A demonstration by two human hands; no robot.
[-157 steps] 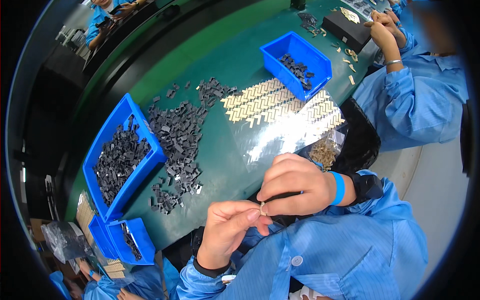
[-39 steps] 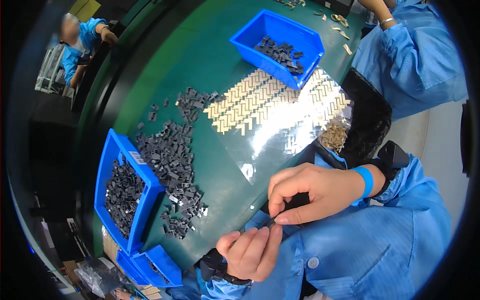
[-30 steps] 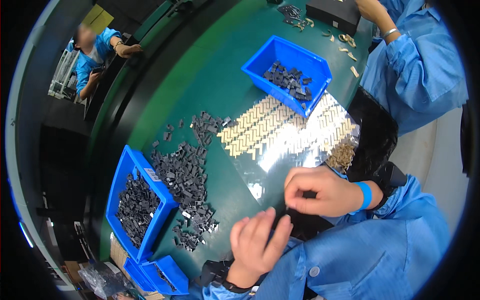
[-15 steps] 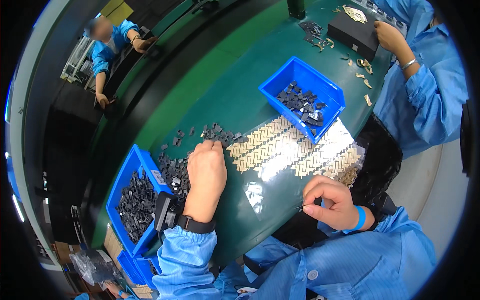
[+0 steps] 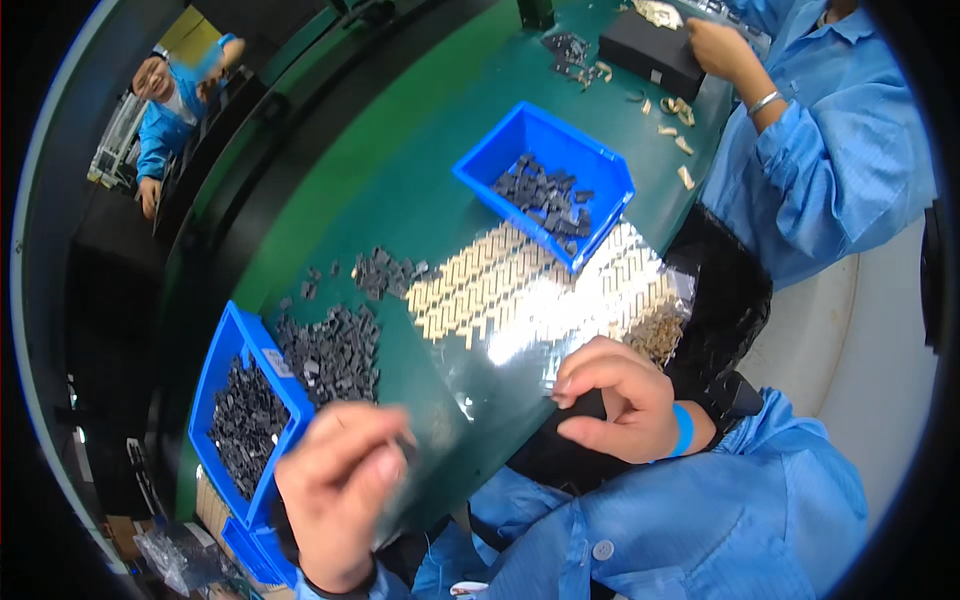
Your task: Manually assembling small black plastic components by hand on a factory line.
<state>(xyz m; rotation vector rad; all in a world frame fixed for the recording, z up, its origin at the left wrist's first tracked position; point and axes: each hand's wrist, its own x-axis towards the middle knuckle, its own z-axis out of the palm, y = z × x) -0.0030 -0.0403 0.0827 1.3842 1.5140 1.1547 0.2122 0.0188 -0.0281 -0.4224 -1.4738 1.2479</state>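
My left hand (image 5: 345, 490) is blurred above the table's near edge, thumb and fingers pinched together. A small dark piece (image 5: 405, 446) shows at their tips, its outline smeared. To its right, my right hand (image 5: 630, 405) hovers by the near edge with thumb and index finger parted and the others curled. A tiny bit of something shows at the index fingertip, too small to make out. Beyond my left hand lies a pile of small black rectangular pieces (image 5: 335, 350). A clear sheet with rows of cream-coloured strips (image 5: 470, 280) lies beyond my right hand.
A blue bin (image 5: 300, 405) of black pieces stands left; another blue bin (image 5: 480, 180) rests partly on the sheet. A co-worker's hand (image 5: 722, 48) touches a black box (image 5: 650, 55) at far right, near peeled cream scraps (image 5: 685, 178). Another person (image 5: 165, 125) works far left.
My left hand has come back from the black pile toward me, fingers pinched. My right thumb and index finger have parted. The view has shifted, so the table appears further left.
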